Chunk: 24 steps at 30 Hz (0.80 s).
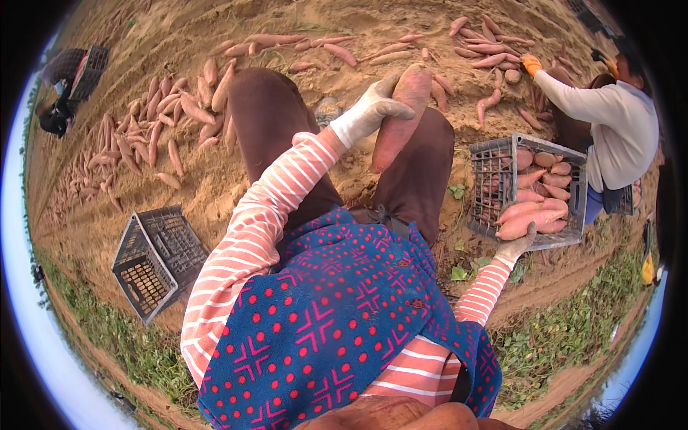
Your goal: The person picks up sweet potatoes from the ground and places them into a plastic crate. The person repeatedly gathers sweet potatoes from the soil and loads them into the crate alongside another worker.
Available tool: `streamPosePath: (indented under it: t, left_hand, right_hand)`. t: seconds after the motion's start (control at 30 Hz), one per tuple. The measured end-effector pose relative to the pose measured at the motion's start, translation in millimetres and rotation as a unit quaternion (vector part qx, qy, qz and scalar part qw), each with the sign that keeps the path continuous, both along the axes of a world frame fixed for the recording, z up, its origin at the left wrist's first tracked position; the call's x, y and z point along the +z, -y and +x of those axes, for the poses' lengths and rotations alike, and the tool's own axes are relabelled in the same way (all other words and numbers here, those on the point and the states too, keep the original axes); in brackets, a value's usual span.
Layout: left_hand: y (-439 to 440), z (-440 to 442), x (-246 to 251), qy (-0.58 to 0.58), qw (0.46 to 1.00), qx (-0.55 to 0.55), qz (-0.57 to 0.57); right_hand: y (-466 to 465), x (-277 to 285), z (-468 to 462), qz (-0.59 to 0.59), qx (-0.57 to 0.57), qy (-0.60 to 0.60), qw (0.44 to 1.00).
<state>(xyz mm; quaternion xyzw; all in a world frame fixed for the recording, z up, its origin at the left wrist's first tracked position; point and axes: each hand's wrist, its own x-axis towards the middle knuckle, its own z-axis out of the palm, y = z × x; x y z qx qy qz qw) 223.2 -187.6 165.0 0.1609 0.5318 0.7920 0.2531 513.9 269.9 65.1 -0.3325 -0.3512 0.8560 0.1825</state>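
Observation:
My left hand, in a soiled white glove, grips a large pink sweet potato above my knees. The root tilts, its lower end hanging between my legs. At the right, my gloved right hand reaches to the near edge of a black plastic crate and holds a sweet potato on top of the load. Its fingers are partly hidden by the root and crate. Several other sweet potatoes fill this crate, which stands on the soil beside my leg.
Harvested sweet potatoes lie in a long heap at the left, with more ahead. A second black crate sits at the left. A co-worker in orange gloves crouches close at the right. Green vines border the dug soil.

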Motion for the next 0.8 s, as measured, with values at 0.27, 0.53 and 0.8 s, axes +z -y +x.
streamPosePath:
  t: [0.27,0.53,0.8]
  left_hand:
    - [2,-3,-1,-0.082,0.987,0.078,-0.115]
    - [-3,-2,-2,0.092,0.992,0.086,-0.027]
    - [-18,-5,-119,0.387,0.906,0.131,-0.108]
  right_hand:
    - [6,4,-4,-0.019,-0.005,-0.008,1.000]
    - [-10,-9,1,-0.017,-0.017,-0.001,1.000]
    - [-4,-2,-5,0.002,-0.036,0.003,0.999]
